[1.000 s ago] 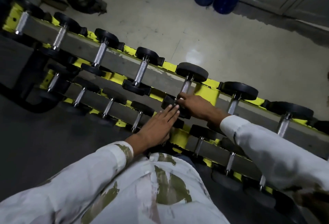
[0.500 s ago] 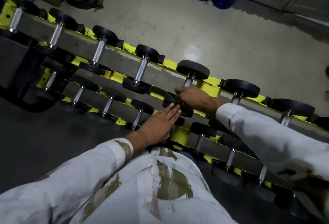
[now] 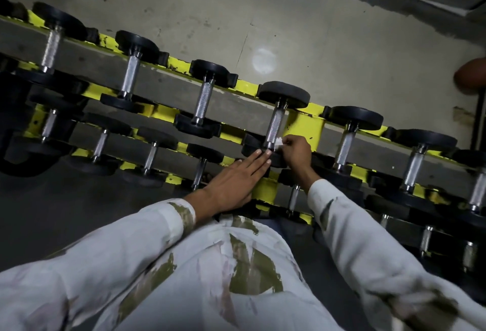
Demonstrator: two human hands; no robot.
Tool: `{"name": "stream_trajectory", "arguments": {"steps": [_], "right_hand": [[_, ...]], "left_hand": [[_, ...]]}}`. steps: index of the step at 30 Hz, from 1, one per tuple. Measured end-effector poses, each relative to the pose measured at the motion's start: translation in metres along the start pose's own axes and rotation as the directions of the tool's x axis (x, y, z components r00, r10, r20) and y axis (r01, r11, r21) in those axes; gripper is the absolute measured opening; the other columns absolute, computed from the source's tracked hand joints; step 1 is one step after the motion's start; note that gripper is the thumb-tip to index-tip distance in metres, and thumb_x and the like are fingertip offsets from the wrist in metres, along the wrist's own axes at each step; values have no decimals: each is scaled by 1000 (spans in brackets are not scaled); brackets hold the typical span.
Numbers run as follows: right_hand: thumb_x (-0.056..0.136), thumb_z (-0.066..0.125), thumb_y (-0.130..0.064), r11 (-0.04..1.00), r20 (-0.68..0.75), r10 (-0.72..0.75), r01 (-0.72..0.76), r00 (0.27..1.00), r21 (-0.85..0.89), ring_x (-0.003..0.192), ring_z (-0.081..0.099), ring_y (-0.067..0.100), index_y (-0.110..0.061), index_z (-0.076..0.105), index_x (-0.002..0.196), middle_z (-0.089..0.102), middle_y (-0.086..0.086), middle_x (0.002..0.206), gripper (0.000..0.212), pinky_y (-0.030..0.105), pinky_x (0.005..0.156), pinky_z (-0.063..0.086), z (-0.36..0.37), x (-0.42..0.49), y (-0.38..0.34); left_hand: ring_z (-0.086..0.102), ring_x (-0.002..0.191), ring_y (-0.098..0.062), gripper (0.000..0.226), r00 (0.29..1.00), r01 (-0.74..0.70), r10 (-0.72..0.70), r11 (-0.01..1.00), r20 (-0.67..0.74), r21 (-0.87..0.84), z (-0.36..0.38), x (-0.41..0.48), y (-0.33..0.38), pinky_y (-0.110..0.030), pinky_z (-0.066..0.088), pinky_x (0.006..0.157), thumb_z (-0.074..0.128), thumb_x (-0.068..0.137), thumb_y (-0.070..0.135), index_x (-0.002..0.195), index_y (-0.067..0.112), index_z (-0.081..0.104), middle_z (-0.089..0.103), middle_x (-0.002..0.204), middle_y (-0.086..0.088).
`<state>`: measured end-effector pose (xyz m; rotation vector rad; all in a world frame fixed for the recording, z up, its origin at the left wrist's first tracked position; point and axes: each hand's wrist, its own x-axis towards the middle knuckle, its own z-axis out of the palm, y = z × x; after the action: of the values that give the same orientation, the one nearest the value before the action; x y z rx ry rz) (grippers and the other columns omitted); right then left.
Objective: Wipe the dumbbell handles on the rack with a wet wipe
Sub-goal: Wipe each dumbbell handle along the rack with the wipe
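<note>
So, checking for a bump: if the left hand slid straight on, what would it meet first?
Likely the right hand pinching the wet wipe at the near end of the dumbbell handle, though depth is unclear.

The dumbbell handle [image 3: 274, 125] is bright metal, knurled to a fine rough grip. The dumbbell heads [image 3: 284, 93] look like matt black rubber. The rack [image 3: 306, 126] is metal in glossy yellow paint, chipped and scuffed dark at the edges. The wet wipe [image 3: 278, 142] is white, soft and crumpled. The floor [image 3: 302, 28] is pale stained concrete with a dull sheen. The sleeves [image 3: 355, 225] are white cloth blotched olive.
</note>
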<state>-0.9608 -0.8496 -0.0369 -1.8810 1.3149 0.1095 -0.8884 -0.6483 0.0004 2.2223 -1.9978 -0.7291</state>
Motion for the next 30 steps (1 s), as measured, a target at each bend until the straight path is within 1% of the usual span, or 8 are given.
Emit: {"name": "stream_trajectory", "arguments": {"steps": [4,7,13,17,20,23,26,30], "right_hand": [[89,59,9,929,294,112,-205,949,309,76,63,21,-4,74,91,71,14,87,20,28,68,53,1,6,-5],[89,64,8,893,268,96,-202,959,402,77,64,20,-2,73,91,71,11,86,14,27,74,53,-4,1,0],[84,78,-17,965,150,-260,253,954,64,68,59,15,-7,63,77,67,7,75,20,28,61,47,-19,-6,0],[92,62,-35,407,464,-594,743,657,-531,93,55,29,-21,66,88,67,5,92,15,37,68,43,-25,12,-44],[99,51,-43,-35,683,-500,775,533,-630,111,48,28,-19,70,115,62,4,115,34,40,87,39,-12,18,-78],[103,48,-35,-191,751,-268,731,603,-655,123,49,28,-20,62,128,60,8,131,32,36,91,35,-5,16,-102],[104,43,-28,-148,803,-104,789,587,-597,124,53,29,-19,61,126,59,6,137,30,34,86,31,1,25,-109],[98,50,-27,-98,820,-169,818,547,-566,110,48,33,-20,63,111,61,12,125,20,37,92,41,-13,30,-99]], "left_hand": [[-3,159,-27,97,999,-33,32,999,24,23,-4,0,-5,-44,35,120,65,90,26,164,6,6,-9,172,-12],[-6,159,-27,99,998,-49,47,998,48,27,-6,-1,-6,-45,33,121,66,90,27,164,6,3,-12,172,-12],[-8,159,-28,100,998,-41,40,999,58,19,-6,-1,-6,-45,35,120,66,91,30,164,4,2,-15,171,-12],[-7,159,-29,100,998,-20,18,999,52,35,-5,-2,-1,-45,35,120,66,91,28,164,4,2,-13,171,-13],[-5,159,-29,94,999,6,-8,999,36,43,-5,-1,3,-46,35,120,62,93,26,164,5,3,-7,172,-13],[-3,159,-28,92,998,62,-62,998,22,25,-3,0,12,-46,37,118,61,93,26,164,5,7,-5,172,-12],[-3,159,-27,90,992,123,-123,992,6,-2,0,2,21,-46,37,119,60,92,26,164,5,9,-2,173,-11],[-3,159,-26,90,987,162,-162,987,-21,-25,2,3,30,-45,41,116,58,92,23,164,5,7,-7,172,-11]]}}
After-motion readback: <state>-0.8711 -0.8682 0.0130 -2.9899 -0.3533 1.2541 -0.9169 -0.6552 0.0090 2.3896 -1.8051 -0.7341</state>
